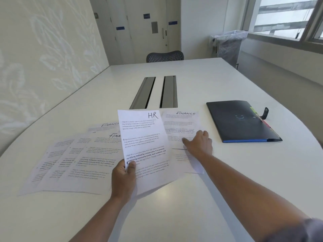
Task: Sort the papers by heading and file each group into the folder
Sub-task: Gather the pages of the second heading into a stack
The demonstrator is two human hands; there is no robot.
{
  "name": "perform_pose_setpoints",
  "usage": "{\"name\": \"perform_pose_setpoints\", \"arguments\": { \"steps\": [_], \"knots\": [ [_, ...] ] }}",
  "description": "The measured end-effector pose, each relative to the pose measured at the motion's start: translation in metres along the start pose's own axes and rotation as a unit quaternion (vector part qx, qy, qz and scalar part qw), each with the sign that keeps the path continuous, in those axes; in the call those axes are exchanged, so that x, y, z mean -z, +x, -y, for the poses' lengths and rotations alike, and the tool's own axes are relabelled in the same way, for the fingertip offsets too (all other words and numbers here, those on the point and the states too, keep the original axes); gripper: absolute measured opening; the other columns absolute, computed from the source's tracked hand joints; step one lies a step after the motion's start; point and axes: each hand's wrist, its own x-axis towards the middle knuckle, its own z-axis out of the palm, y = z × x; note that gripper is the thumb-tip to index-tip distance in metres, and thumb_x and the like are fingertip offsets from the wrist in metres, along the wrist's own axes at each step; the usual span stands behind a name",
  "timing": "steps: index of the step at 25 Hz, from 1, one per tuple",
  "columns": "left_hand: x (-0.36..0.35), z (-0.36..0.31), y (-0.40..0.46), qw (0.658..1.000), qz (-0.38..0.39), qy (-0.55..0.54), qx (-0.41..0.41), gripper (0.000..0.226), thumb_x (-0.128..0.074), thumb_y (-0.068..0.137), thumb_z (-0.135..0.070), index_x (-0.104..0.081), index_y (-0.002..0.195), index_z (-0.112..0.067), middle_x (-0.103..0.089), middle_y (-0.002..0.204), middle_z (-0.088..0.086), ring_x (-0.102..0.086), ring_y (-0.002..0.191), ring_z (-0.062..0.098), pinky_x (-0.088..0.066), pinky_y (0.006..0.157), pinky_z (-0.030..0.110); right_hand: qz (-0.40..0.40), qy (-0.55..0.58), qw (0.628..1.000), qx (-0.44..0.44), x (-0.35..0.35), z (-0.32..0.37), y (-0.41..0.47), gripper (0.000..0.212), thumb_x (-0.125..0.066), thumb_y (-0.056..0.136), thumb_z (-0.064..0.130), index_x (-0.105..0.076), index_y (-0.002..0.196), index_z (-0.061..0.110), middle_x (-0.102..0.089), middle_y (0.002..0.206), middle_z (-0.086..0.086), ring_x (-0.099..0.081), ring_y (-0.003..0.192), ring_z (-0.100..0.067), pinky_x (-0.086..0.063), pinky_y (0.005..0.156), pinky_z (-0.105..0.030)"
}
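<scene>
Head view. White counter (201,198), curved front edge, two grey cable slots (153,91) set in its middle.

Left hand (124,179): grips the lower left edge of a sheet headed "HR" (145,142), thumb on the printed face, fingers curled behind. The HR sheet is lifted off the counter and tilted up toward the camera; its lower part overlaps the sheets beneath.

Right hand (199,144): fingers extended and fairly flat, palm down, resting on a sheet headed "FINANCE" (181,123). Holds nothing. That FINANCE sheet lies flat on the counter just right of the HR sheet, and at least one more sheet edge shows under it near the wrist.

Fanned stack of papers (73,161): lies flat on the counter left of the HR sheet, several overlapping pages. Two headings partly readable as "FINANC" and "FINA"; the headings of the leftmost pages cannot be read.

Folder (241,121): dark, closed, flat on the counter, well right of the right hand. Blue lower edge, coloured tabs along its right side, strap with snap sticking out at upper right.

Background: dark mesh chair (165,56) at the far end of the counter; bin with clear liner (229,46) by the window.
</scene>
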Motion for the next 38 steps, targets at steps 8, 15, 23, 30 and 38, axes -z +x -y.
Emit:
{"name": "perform_pose_setpoints", "arguments": {
  "steps": [8,15,23,30,38],
  "knots": [
    [-0.006,-0.005,-0.003,0.999,-0.022,0.036,0.003,0.019,-0.056,0.103,-0.016,-0.068,0.090,-0.023,-0.074,0.087,-0.009,-0.068,0.081,0.011,-0.049,0.065,0.026,0.070,-0.031,0.993,-0.088,0.008,0.013,0.029,0.058,-0.069,0.079,0.019,-0.043,0.130,0.014,-0.039,0.128,-0.008,-0.048,0.118,-0.035,-0.045,0.089,-0.043],
    [-0.007,0.000,-0.002,0.999,-0.036,0.032,0.000,0.017,-0.056,0.103,-0.016,-0.070,0.096,-0.020,-0.075,0.092,-0.010,-0.068,0.087,0.011,-0.049,0.068,0.028,0.059,0.130,0.987,-0.079,0.030,-0.012,0.036,0.033,-0.052,0.087,0.000,-0.038,0.114,0.014,-0.053,0.097,-0.008,-0.054,0.077,-0.024,-0.049,0.065,-0.037],
    [-0.002,0.002,0.005,0.994,-0.057,-0.079,0.039,0.016,-0.055,0.105,-0.012,-0.071,0.107,-0.015,-0.076,0.099,-0.005,-0.071,0.091,0.016,-0.052,0.073,0.025,0.004,0.262,0.965,-0.001,0.010,0.008,0.011,0.031,-0.042,0.089,0.002,-0.066,0.090,0.021,-0.068,0.091,-0.001,-0.070,0.084,-0.030,-0.057,0.065,-0.038],
    [-0.001,0.014,0.012,0.995,-0.047,-0.079,0.047,0.016,-0.055,0.104,-0.017,-0.071,0.106,-0.016,-0.079,0.102,0.000,-0.073,0.097,0.023,-0.057,0.088,0.040,0.056,0.202,0.977,0.022,-0.010,-0.001,0.001,0.027,-0.049,0.088,0.003,-0.068,0.106,0.012,-0.064,0.099,-0.009,-0.061,0.094,-0.035,-0.051,0.079,-0.034],
    [-0.003,0.017,0.013,0.995,-0.026,-0.081,0.050,0.017,-0.055,0.105,-0.014,-0.072,0.102,-0.016,-0.080,0.099,0.000,-0.074,0.096,0.025,-0.058,0.088,0.042,0.010,-0.060,0.998,-0.023,0.021,-0.019,0.030,0.040,-0.065,0.086,0.032,-0.051,0.119,0.016,-0.050,0.128,-0.006,-0.048,0.122,-0.035,-0.044,0.095,-0.044]
  ]
}}
